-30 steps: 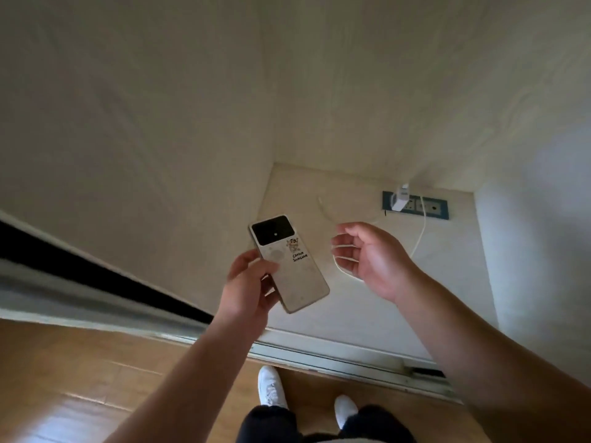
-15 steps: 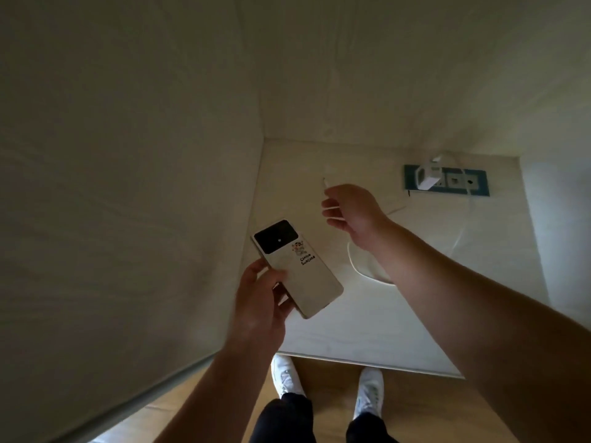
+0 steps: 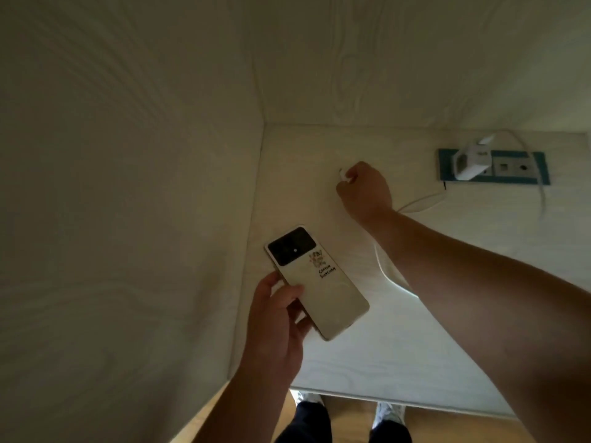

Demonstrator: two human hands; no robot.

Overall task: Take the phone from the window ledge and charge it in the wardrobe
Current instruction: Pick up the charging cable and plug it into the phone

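My left hand [image 3: 275, 318] holds the cream phone [image 3: 316, 281] by its lower left edge, back side up, its black camera panel and a small sticker showing. The phone hangs above the wardrobe shelf [image 3: 367, 356]. Farther in, my right hand [image 3: 364, 190] is closed around the plug end of the white charging cable [image 3: 422, 199], whose tip sticks out by my fingers. The cable runs back to a white charger [image 3: 470, 161] plugged into a blue-framed socket strip [image 3: 524, 169] on the shelf.
The wardrobe's pale wood-grain side wall [image 3: 128, 203] rises on the left and its back wall [image 3: 383, 59] stands ahead. The shelf's front edge [image 3: 415, 401] lies near my white shoes [image 3: 388, 414] on the wooden floor.
My right hand reached deeper onto the shelf and closed on the cable's plug end. My view moved farther into the wardrobe. The left hand keeps hold of the phone.
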